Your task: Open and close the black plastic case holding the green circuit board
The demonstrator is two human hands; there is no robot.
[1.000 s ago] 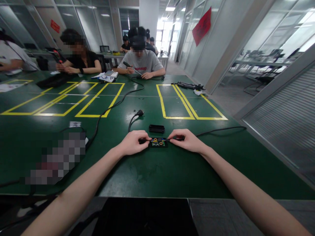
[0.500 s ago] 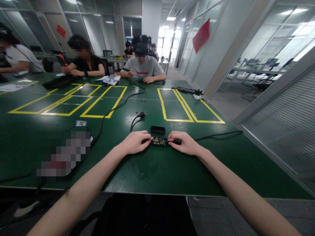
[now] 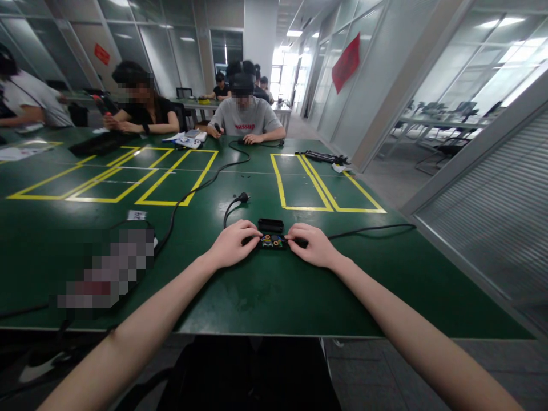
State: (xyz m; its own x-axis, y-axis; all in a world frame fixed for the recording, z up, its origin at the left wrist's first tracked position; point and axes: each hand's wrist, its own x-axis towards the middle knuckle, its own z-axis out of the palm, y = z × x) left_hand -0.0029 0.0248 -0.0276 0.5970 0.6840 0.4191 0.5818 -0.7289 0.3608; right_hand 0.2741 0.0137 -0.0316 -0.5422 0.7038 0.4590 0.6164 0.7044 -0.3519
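Through the head view, I had the opened black circuit-board case [image 3: 273, 242] on the green table [image 3: 299, 302], its long axis running sideways between left hand [image 3: 234, 244] and right hand [image 3: 313, 244]; both pinched its ends, neither clearly nearer

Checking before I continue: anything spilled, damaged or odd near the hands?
No clear spill or damage stands out. The black case lies open between the fingers, circuit board exposed; the black cover lies just beyond.
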